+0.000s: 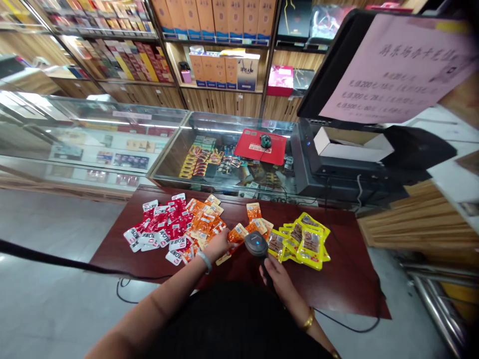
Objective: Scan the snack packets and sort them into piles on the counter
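My right hand point(275, 275) grips a black handheld barcode scanner point(256, 245), its head pointing at the snack packets on the dark red table point(337, 279). My left hand point(220, 245) holds an orange snack packet point(237, 233) just left of the scanner head. To the left lie a pile of orange packets point(202, 222) and a pile of red packets point(160, 227). A few more orange packets point(256, 215) lie above the scanner, and yellow packets point(305, 240) are heaped to its right.
A glass display counter point(224, 149) stands behind the table, with a red mouse pad point(254, 145) and a mouse point(265, 141) on it. A black monitor with a pink notice point(392, 70) rises at right. Cables point(123, 289) trail over the floor. Shelves of boxes point(220, 30) line the back.
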A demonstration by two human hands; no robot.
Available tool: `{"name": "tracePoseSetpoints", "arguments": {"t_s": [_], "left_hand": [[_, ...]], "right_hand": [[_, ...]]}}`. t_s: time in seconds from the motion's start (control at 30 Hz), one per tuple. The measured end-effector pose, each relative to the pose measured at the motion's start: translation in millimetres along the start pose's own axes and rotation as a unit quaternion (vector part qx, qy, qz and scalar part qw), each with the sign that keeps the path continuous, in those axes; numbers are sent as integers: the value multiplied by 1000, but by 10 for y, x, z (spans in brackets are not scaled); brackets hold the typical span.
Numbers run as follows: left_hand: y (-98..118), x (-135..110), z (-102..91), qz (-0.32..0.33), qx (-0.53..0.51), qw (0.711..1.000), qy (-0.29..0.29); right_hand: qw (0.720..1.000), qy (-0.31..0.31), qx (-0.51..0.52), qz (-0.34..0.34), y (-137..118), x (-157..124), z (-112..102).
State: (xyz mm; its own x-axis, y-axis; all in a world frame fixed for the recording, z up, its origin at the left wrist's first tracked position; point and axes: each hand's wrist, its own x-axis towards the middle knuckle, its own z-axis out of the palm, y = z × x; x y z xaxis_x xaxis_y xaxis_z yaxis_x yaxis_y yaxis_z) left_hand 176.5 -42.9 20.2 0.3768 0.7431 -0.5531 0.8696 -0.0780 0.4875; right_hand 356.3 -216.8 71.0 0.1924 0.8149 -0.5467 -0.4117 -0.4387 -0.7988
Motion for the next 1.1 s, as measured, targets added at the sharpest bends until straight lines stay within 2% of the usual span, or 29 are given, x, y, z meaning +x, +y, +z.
{"name": "tracePoseSetpoints", "arguments": {"t_s": [0.27,0.4,0.47,0.53,0.63,0.7,0.77,0.93,1.1], "left_hand": [[161,164,203,37,-57,998,-12],[310,233,353,41,-185,980,-64],[353,224,363,70,-204,973,-76],[315,170,300,110,-136,983,-50],[121,11,139,139,51,989,12],[-39,-107,57,130,154,978,48],[-177,-191,17,99,213,968,86],[-383,-198,-35,-2,249,957,151],[-457,-155,-157,-6,256,955,152]], "right_hand": [[999,36,32,11,40,-51,-77],[998,50,47,11,42,-87,-102],[997,58,50,17,43,-89,-106],[996,62,54,23,58,-79,-109],[997,51,51,20,97,-58,-108],[998,40,42,20,116,-46,-96],[999,33,33,25,121,-36,-73],[999,21,1,29,79,-19,1],[1000,1,-19,22,40,-16,34]]}}
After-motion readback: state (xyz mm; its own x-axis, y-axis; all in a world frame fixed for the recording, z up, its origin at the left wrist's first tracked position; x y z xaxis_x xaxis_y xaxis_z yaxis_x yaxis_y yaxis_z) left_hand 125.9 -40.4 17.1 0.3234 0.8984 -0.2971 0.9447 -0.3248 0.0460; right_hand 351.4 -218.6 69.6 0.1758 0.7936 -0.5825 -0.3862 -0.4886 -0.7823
